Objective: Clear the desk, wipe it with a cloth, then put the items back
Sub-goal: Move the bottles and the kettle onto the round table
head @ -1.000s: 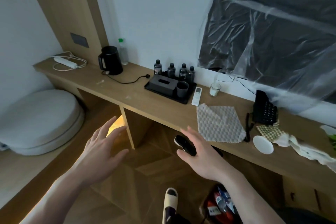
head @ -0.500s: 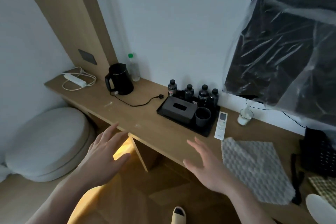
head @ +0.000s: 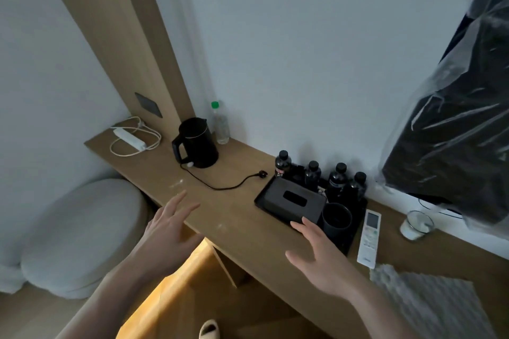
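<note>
Nearest, both hands are held out with straight, spread fingers and they hold nothing: the left hand hangs over the front edge of the desk, and the right hand is over the same edge, its fingertips just in front of the black tray, but I cannot tell if they touch it. Between the two hands the wooden top is bare along the front edge, with only some small pale marks on it. At the right of the right hand one grey textured cloth lies flat on the desk, near the front edge. Just beside the tray lies one white remote control, and further right stands one glass close to the wall. In the tray I count one black tissue box, one dark cup just beside it, and behind them four dark bottles in a row. Further left one black kettle stands near the wall; its cord runs loose over the desk and its plug lies near the tray. One clear bottle with a green cap stands behind the kettle at the wall. At the far left end one white power strip lies with its coiled cable. Below this end a round pale cushion seat is on the floor.
</note>
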{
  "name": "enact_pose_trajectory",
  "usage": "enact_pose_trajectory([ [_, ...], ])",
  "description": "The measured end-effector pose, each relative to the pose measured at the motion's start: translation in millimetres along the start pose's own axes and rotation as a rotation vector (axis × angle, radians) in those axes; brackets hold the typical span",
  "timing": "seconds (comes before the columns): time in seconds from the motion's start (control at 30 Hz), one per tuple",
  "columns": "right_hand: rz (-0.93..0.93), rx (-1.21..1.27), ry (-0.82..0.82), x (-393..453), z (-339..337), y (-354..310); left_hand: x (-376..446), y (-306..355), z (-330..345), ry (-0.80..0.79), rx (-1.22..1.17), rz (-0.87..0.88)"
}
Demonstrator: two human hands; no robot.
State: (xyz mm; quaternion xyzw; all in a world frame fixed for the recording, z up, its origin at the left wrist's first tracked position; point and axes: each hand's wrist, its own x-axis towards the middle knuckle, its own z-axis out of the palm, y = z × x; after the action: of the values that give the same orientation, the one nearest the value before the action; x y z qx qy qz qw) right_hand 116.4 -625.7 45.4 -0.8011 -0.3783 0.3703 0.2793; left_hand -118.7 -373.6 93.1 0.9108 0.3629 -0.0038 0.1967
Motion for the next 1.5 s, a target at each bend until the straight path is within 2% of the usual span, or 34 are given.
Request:
enact_pose_trajectory([
  [0.33,0.072,-0.006,0.051,58.8,1.4,-22.5,122.2,-54.5,-24.1,-0.029,0.002,0.073],
  [0.53,0.173,0.056,0.107,128.7,19.7,-67.0,220.4,-108.1,-45.5,-0.062,-0.003,0.100],
  [0.77,0.228,0.067,0.157,210.4,60.3,-133.5,317.2,-197.7,-63.3,-0.091,-0.104,0.003],
  [0.9,0.240,0.101,0.210,235.8,79.6,-155.5,356.1,-232.4,-56.0,-0.170,-0.151,-0.058],
  [1.07,0.252,0.115,0.280,246.8,93.0,-168.2,385.1,-240.8,-39.9,-0.302,-0.363,-0.125],
  [1.2,0.261,0.133,0.327,252.9,102.0,-168.6,399.6,-233.0,-30.8,-0.282,-0.420,-0.130],
  [1.37,0.268,0.204,0.351,272.4,110.2,-177.5,411.8,-230.6,-18.3,-0.320,-0.701,-0.195],
  [1.5,0.282,0.284,0.348,286.9,112.3,-185.1,407.3,-213.5,-18.9,-0.262,-0.782,-0.130],
])
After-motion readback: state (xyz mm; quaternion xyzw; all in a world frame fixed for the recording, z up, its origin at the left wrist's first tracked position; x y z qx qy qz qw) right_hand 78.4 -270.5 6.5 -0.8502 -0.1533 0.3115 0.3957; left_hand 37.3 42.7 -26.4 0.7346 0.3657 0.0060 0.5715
